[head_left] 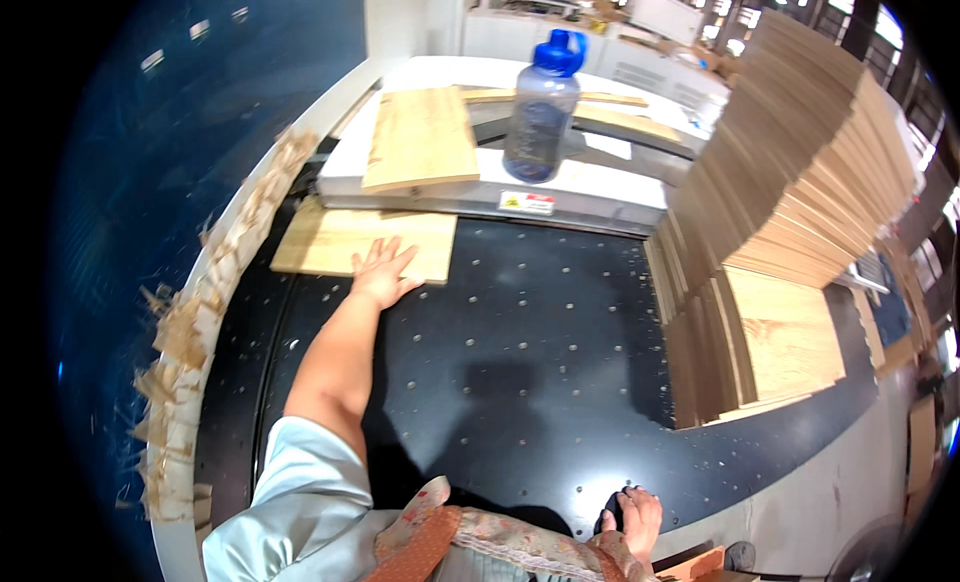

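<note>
Head: your left hand (379, 278) splayed on board (335, 244), 10 o'clock; right hand (638, 519), 5 o'clock, grip unclear. Off-centre push could skew board.

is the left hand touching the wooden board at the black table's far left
Touching. The head view shows the left hand spread flat, palm down, on the wooden board, with no gap visible beneath.

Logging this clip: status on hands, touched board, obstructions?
Left hand spread flat on board. Right hand at near edge of table. Board lies flat by white beam. Bottle on beam, clear of board.
</note>
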Demonstrator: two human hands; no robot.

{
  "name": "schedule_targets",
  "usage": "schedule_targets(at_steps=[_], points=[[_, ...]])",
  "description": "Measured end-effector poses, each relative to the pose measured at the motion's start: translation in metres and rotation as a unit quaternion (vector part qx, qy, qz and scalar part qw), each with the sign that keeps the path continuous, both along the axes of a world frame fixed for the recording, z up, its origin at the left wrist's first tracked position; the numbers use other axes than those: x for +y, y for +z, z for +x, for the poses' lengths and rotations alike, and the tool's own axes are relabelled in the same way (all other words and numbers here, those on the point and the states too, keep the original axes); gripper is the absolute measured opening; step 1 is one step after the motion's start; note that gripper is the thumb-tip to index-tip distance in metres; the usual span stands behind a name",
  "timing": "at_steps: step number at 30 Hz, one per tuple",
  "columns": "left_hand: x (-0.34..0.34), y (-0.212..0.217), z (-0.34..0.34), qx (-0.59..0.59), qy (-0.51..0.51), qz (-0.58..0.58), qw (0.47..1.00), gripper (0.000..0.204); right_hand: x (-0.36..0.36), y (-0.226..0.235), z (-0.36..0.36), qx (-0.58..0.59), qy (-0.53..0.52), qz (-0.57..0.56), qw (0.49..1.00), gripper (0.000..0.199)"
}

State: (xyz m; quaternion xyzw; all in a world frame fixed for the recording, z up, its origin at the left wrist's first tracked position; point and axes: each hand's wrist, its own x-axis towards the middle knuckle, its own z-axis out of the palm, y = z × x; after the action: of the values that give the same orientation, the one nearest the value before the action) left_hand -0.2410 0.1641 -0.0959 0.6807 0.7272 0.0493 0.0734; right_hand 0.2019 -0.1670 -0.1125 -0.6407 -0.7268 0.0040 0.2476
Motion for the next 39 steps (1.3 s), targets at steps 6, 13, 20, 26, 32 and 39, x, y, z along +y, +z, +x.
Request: schedule_targets(at_steps=[6, 13, 20, 26, 32, 39], points=[[-0.002, 0.006, 0.004, -0.028, 0.002, 0.002, 1.0, 0.065, -0.003, -0.001, 0.003, 0.005, -0.001, -0.009, 1.0, 0.036], [-0.002, 0.002, 0.007, -0.037, -0.016, 0.013, 0.999, 0.066, -0.009, 0.002, 0.01, 0.035, 0.015, -0.005, 0.999, 0.035], [-0.023, 0.009, 0.026, 0.079, 0.045, 0.019, 0.996, 0.055, 0.031, 0.077, 0.047, 0.102, -0.094, 0.248, 0.959, 0.038], [-0.141, -0.009, 0.132, 0.057, -0.233, 0.001, 0.971, 0.065, 0.11, 0.13, 0.071, 0.056, -0.166, 0.292, 0.94, 0.047], [-0.254, 0.001, 0.14, -0.008, -0.364, -0.029, 0.931, 0.07, 0.121, 0.114, 0.099, 0.099, -0.181, 0.293, 0.934, 0.032], [-0.268, 0.005, 0.136, -0.048, -0.332, -0.046, 0.941, 0.071, 0.07, 0.098, 0.144, 0.53, -0.115, 0.341, 0.767, 0.021]])
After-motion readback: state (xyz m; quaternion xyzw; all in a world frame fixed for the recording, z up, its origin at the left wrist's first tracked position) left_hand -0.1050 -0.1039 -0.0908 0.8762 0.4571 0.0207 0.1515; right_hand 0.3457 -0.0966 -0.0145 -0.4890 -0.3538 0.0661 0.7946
